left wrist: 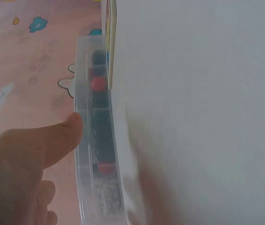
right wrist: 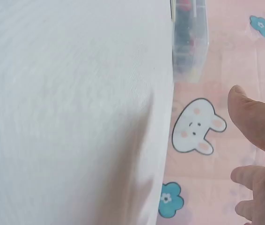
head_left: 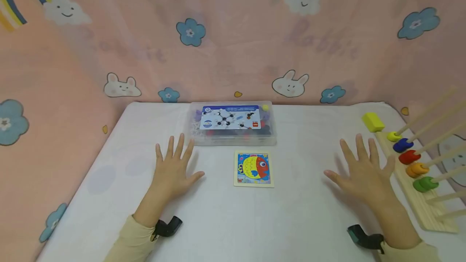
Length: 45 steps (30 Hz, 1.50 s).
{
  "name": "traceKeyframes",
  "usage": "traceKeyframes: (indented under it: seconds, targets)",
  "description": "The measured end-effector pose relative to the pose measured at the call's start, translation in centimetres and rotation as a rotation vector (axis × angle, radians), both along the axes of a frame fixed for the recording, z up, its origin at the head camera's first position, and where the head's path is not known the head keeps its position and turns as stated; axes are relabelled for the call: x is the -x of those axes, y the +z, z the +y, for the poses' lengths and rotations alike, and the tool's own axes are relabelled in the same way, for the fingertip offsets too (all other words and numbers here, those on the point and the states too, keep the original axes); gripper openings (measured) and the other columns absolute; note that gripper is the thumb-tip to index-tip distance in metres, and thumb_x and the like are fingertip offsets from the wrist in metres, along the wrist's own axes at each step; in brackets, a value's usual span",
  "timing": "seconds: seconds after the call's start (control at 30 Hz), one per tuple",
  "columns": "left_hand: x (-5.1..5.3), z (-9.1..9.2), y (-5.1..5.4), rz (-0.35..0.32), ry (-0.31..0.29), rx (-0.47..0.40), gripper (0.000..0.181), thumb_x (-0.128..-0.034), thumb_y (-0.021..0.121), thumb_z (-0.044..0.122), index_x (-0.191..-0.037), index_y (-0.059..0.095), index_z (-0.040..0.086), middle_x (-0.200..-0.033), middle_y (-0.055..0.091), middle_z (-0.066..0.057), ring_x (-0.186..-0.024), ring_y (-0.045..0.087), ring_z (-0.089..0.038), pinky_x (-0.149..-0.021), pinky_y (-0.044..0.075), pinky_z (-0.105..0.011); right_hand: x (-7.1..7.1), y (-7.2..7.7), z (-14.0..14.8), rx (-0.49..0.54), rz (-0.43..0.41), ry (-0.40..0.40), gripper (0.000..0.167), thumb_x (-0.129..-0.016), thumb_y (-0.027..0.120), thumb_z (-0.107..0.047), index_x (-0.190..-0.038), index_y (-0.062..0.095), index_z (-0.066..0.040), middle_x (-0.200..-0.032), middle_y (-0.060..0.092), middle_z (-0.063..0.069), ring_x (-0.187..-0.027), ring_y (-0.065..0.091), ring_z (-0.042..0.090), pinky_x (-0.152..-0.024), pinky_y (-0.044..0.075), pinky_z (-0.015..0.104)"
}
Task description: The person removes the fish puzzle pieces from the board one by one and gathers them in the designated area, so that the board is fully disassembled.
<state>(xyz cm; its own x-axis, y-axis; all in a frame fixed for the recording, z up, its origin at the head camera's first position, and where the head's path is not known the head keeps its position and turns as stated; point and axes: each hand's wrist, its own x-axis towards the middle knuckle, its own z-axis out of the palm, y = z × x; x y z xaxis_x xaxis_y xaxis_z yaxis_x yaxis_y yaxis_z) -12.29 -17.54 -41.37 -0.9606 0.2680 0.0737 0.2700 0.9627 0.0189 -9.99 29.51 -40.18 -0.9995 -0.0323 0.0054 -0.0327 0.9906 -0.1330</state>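
My left hand [head_left: 172,177] is spread, palm down, over the white table, left of a square fish puzzle [head_left: 253,169]. Its fingertips are near the front left corner of a clear plastic box [head_left: 233,137] with a molecule label. In the left wrist view the left hand [left wrist: 25,164] holds nothing, and the box [left wrist: 97,140] lies beyond the thumb. My right hand [head_left: 367,177], fingers also spread and holding nothing, is just left of a wooden peg rack [head_left: 411,189]. The right wrist view shows that hand [right wrist: 259,140] with its thumb extended.
Coloured rings sit on the rack's slanting pegs, which reach up at the right edge. A yellow block [head_left: 373,122] lies by the rack's far end. Behind the table [head_left: 291,221] hangs a pink printed cloth [head_left: 233,51].
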Motion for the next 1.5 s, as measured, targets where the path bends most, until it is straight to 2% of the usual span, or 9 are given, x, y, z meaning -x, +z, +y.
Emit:
traceKeyframes:
  seconds: [0.13, 0.27, 0.37, 0.47, 0.57, 0.77, 1.0, 1.23, 1.5]
  targets:
    - [0.1, 1.9, -0.1, 0.024, -0.075, 0.003, 0.092, -0.0824, 0.052, 0.067, -0.153, 0.020, 0.016, -0.159, 0.011, -0.015, -0.145, 0.006, -0.040, -0.111, -0.001, -0.069, 0.3, 0.2, -1.3, 0.023, 0.027, 0.038, 0.100, -0.082, 0.049, -0.071, -0.152, 0.013, -0.009, -0.156, -0.006, 0.027, -0.141, -0.016, 0.046, -0.100, -0.012, 0.078]
    - [0.4, 3.8, 0.0, 0.026, -0.162, -0.004, 0.090, -0.0839, 0.054, 0.063, -0.152, 0.022, 0.015, -0.158, 0.017, -0.014, -0.145, 0.013, -0.037, -0.113, 0.009, -0.066, 0.7, 0.3, -2.8, 0.062, 0.128, 0.137, 0.089, -0.084, 0.061, -0.056, -0.146, 0.030, 0.000, -0.150, 0.023, 0.030, -0.138, 0.017, 0.048, -0.106, 0.014, 0.072]
    - [0.8, 5.1, -0.1, 0.015, -0.230, -0.007, 0.086, -0.0861, 0.056, 0.058, -0.151, 0.024, 0.011, -0.157, 0.023, -0.015, -0.144, 0.021, -0.034, -0.114, 0.019, -0.061, 1.2, 0.3, -4.2, 0.134, 0.186, 0.228, 0.074, -0.084, 0.069, -0.039, -0.138, 0.041, 0.005, -0.141, 0.040, 0.030, -0.127, 0.037, 0.048, -0.099, 0.032, 0.067]
    - [1.3, 6.4, -0.2, -0.004, -0.296, -0.038, 0.080, -0.0883, 0.059, 0.050, -0.149, 0.029, 0.008, -0.154, 0.029, -0.014, -0.142, 0.029, -0.032, -0.113, 0.026, -0.057, 1.7, 0.2, -5.9, 0.246, 0.170, 0.291, 0.063, -0.084, 0.070, -0.027, -0.133, 0.047, 0.005, -0.138, 0.046, 0.026, -0.125, 0.042, 0.044, -0.100, 0.036, 0.062]
    - [2.0, 7.4, -0.4, -0.042, -0.339, -0.107, 0.072, -0.0902, 0.059, 0.044, -0.147, 0.035, 0.006, -0.151, 0.036, -0.012, -0.139, 0.036, -0.028, -0.114, 0.030, -0.051, 2.3, 0.0, -7.7, 0.334, 0.094, 0.319, 0.058, -0.086, 0.068, -0.024, -0.134, 0.047, 0.002, -0.138, 0.047, 0.022, -0.128, 0.042, 0.040, -0.104, 0.036, 0.059]
    - [3.5, 8.8, -1.1, -0.155, -0.359, -0.266, 0.059, -0.0914, 0.061, 0.036, -0.140, 0.046, 0.006, -0.144, 0.048, -0.007, -0.131, 0.047, -0.022, -0.110, 0.038, -0.037, 3.8, -0.2, -11.5, 0.466, -0.055, 0.352, 0.055, -0.088, 0.067, -0.023, -0.136, 0.048, -0.004, -0.138, 0.049, 0.017, -0.130, 0.043, 0.036, -0.104, 0.040, 0.056]
    - [4.4, 9.0, -2.3, -0.275, -0.359, -0.469, 0.056, -0.0927, 0.060, 0.031, -0.140, 0.046, 0.003, -0.147, 0.043, -0.011, -0.137, 0.038, -0.025, -0.114, 0.033, -0.039, 5.5, -0.6, -15.0, 0.579, -0.139, 0.434, 0.050, -0.087, 0.068, -0.021, -0.131, 0.053, 0.000, -0.129, 0.056, 0.015, -0.118, 0.054, 0.033, -0.099, 0.046, 0.052]
    - [4.4, 9.2, -4.1, -0.264, -0.357, -0.562, 0.057, -0.0924, 0.061, 0.030, -0.140, 0.045, 0.003, -0.146, 0.043, -0.009, -0.138, 0.036, -0.025, -0.115, 0.031, -0.040, 6.5, -1.5, -17.3, 0.547, -0.174, 0.499, 0.047, -0.086, 0.070, -0.021, -0.126, 0.056, 0.000, -0.121, 0.059, 0.013, -0.106, 0.057, 0.025, -0.096, 0.050, 0.043]
    - [4.3, 9.2, -4.6, -0.228, -0.351, -0.556, 0.060, -0.0915, 0.062, 0.033, -0.140, 0.045, 0.001, -0.146, 0.043, -0.009, -0.138, 0.036, -0.024, -0.114, 0.032, -0.039, 6.7, -2.6, -17.9, 0.492, -0.129, 0.501, 0.040, -0.084, 0.071, -0.017, -0.119, 0.060, -0.001, -0.117, 0.055, 0.013, -0.103, 0.055, 0.024, -0.097, 0.050, 0.044]
